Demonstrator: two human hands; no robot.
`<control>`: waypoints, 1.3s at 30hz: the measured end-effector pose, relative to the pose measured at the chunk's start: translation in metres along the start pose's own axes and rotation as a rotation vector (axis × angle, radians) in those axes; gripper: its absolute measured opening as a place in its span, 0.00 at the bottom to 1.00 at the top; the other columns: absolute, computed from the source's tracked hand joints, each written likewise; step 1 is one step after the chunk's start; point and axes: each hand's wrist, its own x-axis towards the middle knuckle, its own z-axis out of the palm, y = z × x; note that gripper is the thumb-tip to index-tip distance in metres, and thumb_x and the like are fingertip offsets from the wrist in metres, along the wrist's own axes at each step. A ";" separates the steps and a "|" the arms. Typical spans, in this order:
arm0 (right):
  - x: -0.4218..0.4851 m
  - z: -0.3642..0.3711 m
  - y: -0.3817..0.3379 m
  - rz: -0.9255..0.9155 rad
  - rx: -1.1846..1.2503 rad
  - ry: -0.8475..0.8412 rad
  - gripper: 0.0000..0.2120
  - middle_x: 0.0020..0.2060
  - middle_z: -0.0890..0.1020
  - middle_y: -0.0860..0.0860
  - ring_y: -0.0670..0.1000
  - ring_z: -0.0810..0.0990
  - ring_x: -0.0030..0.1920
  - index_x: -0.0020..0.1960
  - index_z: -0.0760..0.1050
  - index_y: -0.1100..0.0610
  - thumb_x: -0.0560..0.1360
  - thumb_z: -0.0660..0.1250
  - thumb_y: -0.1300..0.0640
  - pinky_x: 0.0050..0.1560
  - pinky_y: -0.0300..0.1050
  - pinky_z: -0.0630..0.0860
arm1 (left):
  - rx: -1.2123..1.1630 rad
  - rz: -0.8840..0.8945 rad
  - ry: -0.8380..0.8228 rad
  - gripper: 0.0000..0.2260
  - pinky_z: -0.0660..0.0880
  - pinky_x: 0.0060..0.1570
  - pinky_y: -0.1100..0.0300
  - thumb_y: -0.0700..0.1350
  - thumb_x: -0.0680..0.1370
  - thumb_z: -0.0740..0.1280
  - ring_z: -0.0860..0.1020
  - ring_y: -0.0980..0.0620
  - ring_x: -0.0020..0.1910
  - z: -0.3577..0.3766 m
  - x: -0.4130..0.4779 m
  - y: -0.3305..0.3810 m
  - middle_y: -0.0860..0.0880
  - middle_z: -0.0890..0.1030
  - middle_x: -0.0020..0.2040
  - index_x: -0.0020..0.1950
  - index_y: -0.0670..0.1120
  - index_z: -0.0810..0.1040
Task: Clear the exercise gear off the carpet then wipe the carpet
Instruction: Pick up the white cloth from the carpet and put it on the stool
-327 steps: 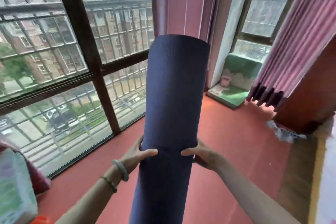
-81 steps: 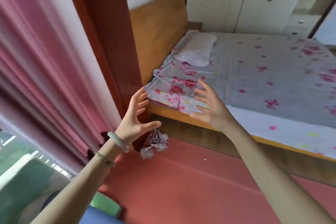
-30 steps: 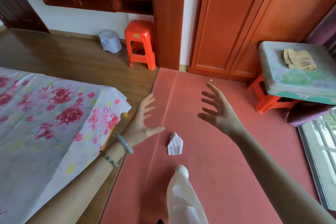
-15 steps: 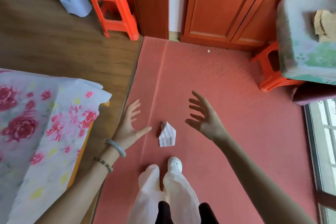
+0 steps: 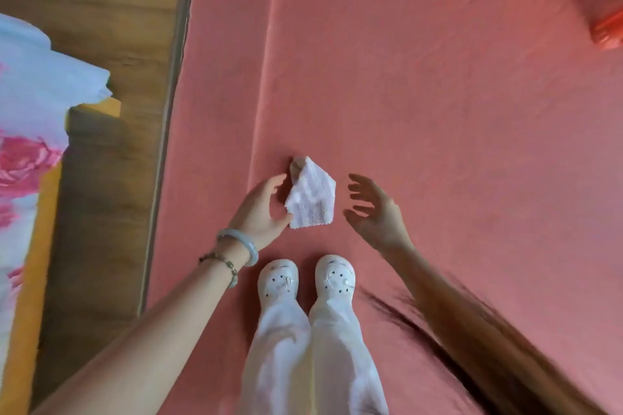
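Note:
A small folded white cloth (image 5: 312,200) lies on the red carpet (image 5: 421,94), just ahead of my feet. My left hand (image 5: 261,210) reaches down to it. The thumb meets the cloth's lower left corner, the fingers curl over its upper left edge, and so the hand pinches that side. My right hand (image 5: 374,209) hovers a little to the right of the cloth with its fingers spread, touching nothing. No exercise gear shows in this view.
My white shoes (image 5: 305,278) stand on the carpet right behind the cloth. A strip of wooden floor (image 5: 111,44) and the bed with a floral sheet (image 5: 23,131) lie to the left. A red stool's leg (image 5: 608,30) shows at the top right. Hair hangs over my right arm.
My view has tipped down and come closer to the carpet. Both hands dropped towards the cloth, and my left hand, apart from it before, now has its left edge.

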 end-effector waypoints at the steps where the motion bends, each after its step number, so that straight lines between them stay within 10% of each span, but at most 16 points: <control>1: 0.011 0.010 0.023 0.007 -0.039 -0.012 0.27 0.48 0.78 0.43 0.42 0.79 0.47 0.65 0.72 0.54 0.68 0.68 0.69 0.53 0.40 0.77 | 0.054 -0.003 -0.023 0.28 0.65 0.63 0.63 0.40 0.72 0.70 0.70 0.53 0.64 0.017 0.008 -0.025 0.51 0.71 0.66 0.71 0.46 0.65; 16: 0.125 0.115 0.233 -0.057 -0.646 -0.337 0.27 0.59 0.73 0.55 0.56 0.72 0.60 0.67 0.68 0.55 0.70 0.72 0.60 0.59 0.48 0.72 | 0.640 0.293 -0.209 0.30 0.74 0.49 0.52 0.53 0.57 0.80 0.69 0.50 0.54 0.163 0.102 -0.224 0.49 0.78 0.54 0.56 0.46 0.78; 23: 0.132 0.112 0.232 -0.186 -0.649 -0.199 0.12 0.43 0.77 0.59 0.63 0.77 0.45 0.52 0.79 0.59 0.69 0.69 0.66 0.43 0.55 0.77 | 0.607 0.486 -0.074 0.06 0.74 0.39 0.54 0.46 0.72 0.65 0.71 0.52 0.43 0.152 0.116 -0.218 0.53 0.79 0.41 0.37 0.48 0.78; 39: -0.044 -0.074 -0.152 -0.090 -0.341 0.124 0.10 0.33 0.79 0.51 0.52 0.73 0.35 0.43 0.80 0.61 0.68 0.62 0.69 0.35 0.35 0.62 | 0.307 0.425 -0.036 0.16 0.70 0.44 0.58 0.49 0.76 0.49 0.74 0.49 0.43 -0.127 -0.030 0.129 0.49 0.78 0.42 0.46 0.42 0.74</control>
